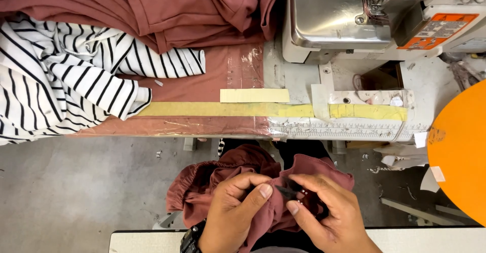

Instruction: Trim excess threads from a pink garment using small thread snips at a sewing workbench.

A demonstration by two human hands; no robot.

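My left hand (235, 210) pinches a fold of a dusty-red knit garment (217, 179) that lies bunched in my lap. My right hand (326, 212) holds a small dark thread snip (293, 192) against the same fabric, its tip pointing at my left thumb. Both hands touch the cloth at one spot near the lower middle of the head view. A black watch sits on my left wrist.
A sewing table (304, 81) carries a grey overlock machine (354, 15), yellow tape strips (253, 109) and a ruler scale. A pile of dusty-red garments (167, 5) and a black-and-white striped cloth (61, 76) lie on its left. An orange round surface (460, 146) stands at right.
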